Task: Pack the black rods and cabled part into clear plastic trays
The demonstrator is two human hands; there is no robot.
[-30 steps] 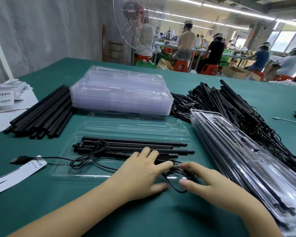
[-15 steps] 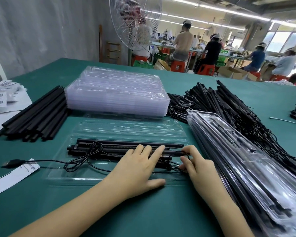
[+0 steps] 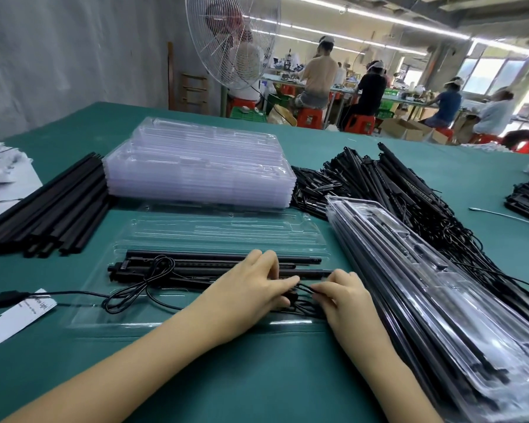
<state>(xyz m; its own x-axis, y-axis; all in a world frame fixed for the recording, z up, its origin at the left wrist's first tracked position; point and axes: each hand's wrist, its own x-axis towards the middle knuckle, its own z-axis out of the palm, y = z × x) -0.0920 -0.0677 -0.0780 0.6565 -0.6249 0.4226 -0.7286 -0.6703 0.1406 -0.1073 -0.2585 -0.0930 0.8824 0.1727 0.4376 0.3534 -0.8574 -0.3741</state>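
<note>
Black rods (image 3: 220, 265) seated in the open tray (image 3: 226, 230), cable (image 3: 147, 285) not yet tucked in.

At lower centre we pinch the cable at the rods' right end with both hands. Our left hand (image 3: 245, 288) lies over the rods, forefinger and thumb closed on the strands, and our right hand (image 3: 342, 296) curls its fingertips round the same bunch. A loop of cable sprawls over the tray's left part, and the USB plug (image 3: 3, 297) trails onto the green table (image 3: 257, 377) at far left. We judge this tray part done: cable to coil, lid to close. Packed trays (image 3: 425, 270) pile at right; empty trays (image 3: 199, 166), loose rods (image 3: 46, 206) and cabled parts (image 3: 394, 190) wait behind, so plenty remains.
</note>
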